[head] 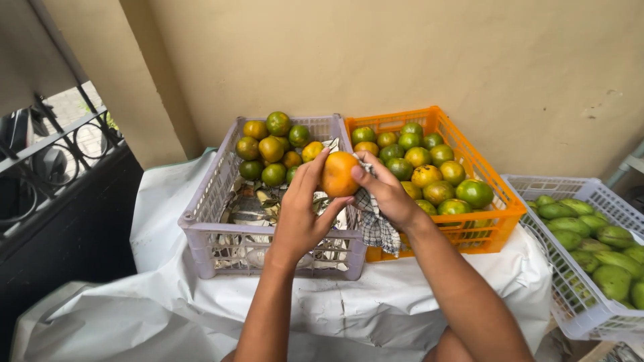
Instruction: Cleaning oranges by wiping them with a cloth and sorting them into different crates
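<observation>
While both hands' fingers clasp an orange [337,173], checked cloth [373,221] in right hand [388,191], above lilac crate rim [272,230].

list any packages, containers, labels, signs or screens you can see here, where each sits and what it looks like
No labels, signs or screens show; only crates.
Lilac crate: left on the white sheet, slotted plastic, paper lined, citrus at the back.
Orange crate: right beside it, slotted plastic, full of green and yellow citrus.
White crate: far right, lower, slotted plastic, green mangoes.
Left hand and right hand hold an orange fruit and a checked cloth.
</observation>
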